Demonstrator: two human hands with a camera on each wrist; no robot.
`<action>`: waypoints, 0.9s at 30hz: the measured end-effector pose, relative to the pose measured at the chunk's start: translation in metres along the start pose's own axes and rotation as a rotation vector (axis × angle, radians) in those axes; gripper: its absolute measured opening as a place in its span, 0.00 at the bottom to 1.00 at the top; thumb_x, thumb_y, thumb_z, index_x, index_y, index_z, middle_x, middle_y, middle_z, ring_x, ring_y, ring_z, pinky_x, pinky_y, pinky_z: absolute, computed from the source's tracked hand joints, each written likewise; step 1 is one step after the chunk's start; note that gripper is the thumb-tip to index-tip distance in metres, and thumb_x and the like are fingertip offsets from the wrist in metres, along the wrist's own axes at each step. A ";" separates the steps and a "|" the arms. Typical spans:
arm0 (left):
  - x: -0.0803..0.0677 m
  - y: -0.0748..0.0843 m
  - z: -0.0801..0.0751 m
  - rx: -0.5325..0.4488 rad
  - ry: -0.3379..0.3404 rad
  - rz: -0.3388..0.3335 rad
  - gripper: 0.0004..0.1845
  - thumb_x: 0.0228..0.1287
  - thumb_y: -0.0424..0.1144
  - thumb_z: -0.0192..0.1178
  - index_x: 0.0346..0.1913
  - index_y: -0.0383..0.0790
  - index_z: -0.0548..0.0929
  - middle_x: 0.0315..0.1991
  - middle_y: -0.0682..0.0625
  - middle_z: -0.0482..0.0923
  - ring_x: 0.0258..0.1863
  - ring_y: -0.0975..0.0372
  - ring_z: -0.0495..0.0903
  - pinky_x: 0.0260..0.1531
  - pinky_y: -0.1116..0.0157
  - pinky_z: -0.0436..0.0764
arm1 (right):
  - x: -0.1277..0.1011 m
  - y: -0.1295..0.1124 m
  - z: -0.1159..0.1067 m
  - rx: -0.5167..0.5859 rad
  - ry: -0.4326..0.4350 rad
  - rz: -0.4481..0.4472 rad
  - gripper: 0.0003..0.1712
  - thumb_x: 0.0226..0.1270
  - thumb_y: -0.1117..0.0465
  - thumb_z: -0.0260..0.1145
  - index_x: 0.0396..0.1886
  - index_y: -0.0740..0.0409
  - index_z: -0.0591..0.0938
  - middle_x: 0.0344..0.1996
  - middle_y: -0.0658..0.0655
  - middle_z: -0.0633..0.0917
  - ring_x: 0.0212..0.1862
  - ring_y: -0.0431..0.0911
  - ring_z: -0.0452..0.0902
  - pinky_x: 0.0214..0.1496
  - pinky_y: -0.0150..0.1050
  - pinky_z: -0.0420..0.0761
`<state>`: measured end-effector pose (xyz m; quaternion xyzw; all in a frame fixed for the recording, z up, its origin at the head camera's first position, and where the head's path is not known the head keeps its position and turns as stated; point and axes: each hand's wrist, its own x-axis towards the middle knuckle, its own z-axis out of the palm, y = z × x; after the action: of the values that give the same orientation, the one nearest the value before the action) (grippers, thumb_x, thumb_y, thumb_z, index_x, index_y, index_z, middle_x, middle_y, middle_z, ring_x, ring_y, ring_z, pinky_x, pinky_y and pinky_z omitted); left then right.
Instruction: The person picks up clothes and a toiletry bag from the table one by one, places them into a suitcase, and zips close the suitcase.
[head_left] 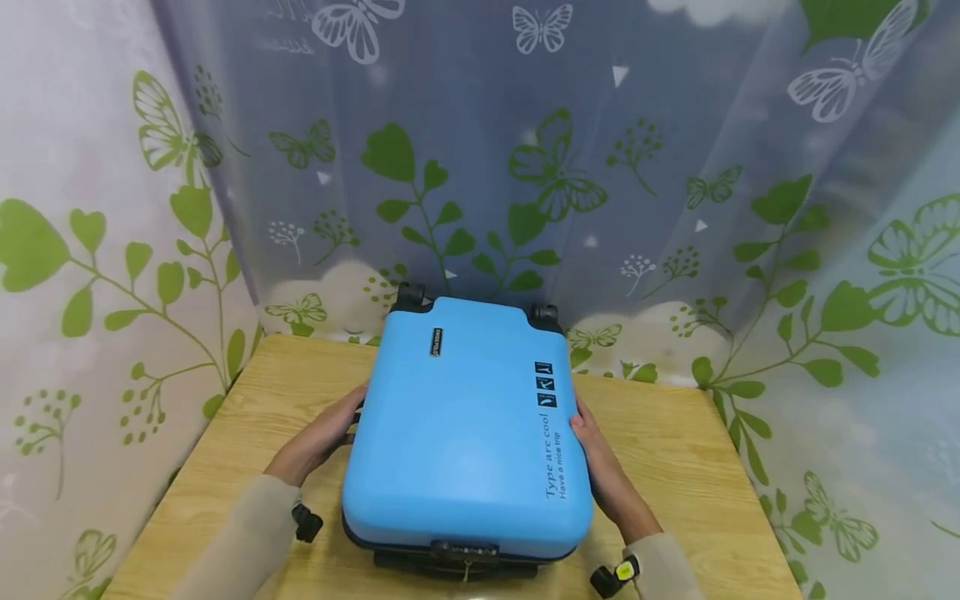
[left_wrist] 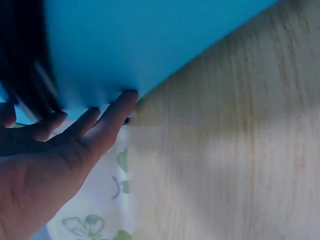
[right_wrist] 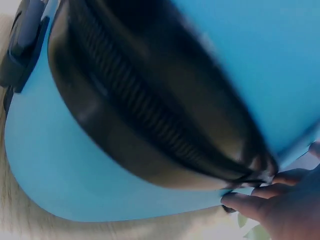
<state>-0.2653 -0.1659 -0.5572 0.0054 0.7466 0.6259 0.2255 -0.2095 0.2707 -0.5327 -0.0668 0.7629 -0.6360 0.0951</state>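
Both hands [head_left: 318, 440] flank suitcase [head_left: 465, 433] before curtain [head_left: 600, 167].

1. Both forearms reach forward from the bottom of the head view, sleeved to the wrists, angled inward toward each other.
2. The left hand [head_left: 318, 437] lies with its fingers [left_wrist: 107, 117] extended and nearly straight, thumb apart from them, fingertips pressed forward.
3. The right hand [head_left: 603, 471] mirrors it, its fingers [right_wrist: 250, 202] stretched out side by side, tips making contact.
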 end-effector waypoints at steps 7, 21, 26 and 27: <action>-0.014 0.017 0.000 0.008 -0.031 0.079 0.43 0.87 0.69 0.38 0.91 0.49 0.48 0.89 0.39 0.48 0.85 0.35 0.55 0.77 0.37 0.70 | -0.025 -0.013 0.003 -0.076 0.090 0.032 0.39 0.92 0.40 0.45 0.92 0.36 0.44 0.92 0.52 0.44 0.91 0.58 0.33 0.88 0.71 0.41; -0.050 0.051 0.010 0.185 0.196 0.394 0.31 0.88 0.47 0.54 0.85 0.40 0.65 0.87 0.39 0.57 0.86 0.40 0.58 0.82 0.37 0.64 | -0.065 -0.044 0.029 -0.596 0.031 -0.279 0.46 0.71 0.47 0.78 0.85 0.34 0.69 0.92 0.55 0.45 0.89 0.71 0.38 0.76 0.84 0.56; -0.060 0.055 0.019 0.277 0.221 0.506 0.25 0.86 0.40 0.58 0.78 0.36 0.75 0.85 0.38 0.60 0.85 0.39 0.59 0.80 0.36 0.66 | -0.070 -0.046 0.036 -0.677 0.018 -0.360 0.45 0.67 0.44 0.81 0.82 0.33 0.73 0.91 0.52 0.51 0.90 0.69 0.36 0.74 0.87 0.56; -0.063 0.056 0.021 0.307 0.226 0.521 0.24 0.85 0.40 0.59 0.77 0.36 0.77 0.85 0.38 0.61 0.85 0.39 0.59 0.79 0.36 0.66 | -0.071 -0.046 0.037 -0.696 0.018 -0.370 0.45 0.67 0.44 0.81 0.82 0.33 0.74 0.91 0.52 0.53 0.89 0.69 0.37 0.73 0.87 0.57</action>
<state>-0.2172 -0.1526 -0.4863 0.1606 0.8261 0.5394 -0.0300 -0.1333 0.2430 -0.4896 -0.2257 0.9088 -0.3464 -0.0560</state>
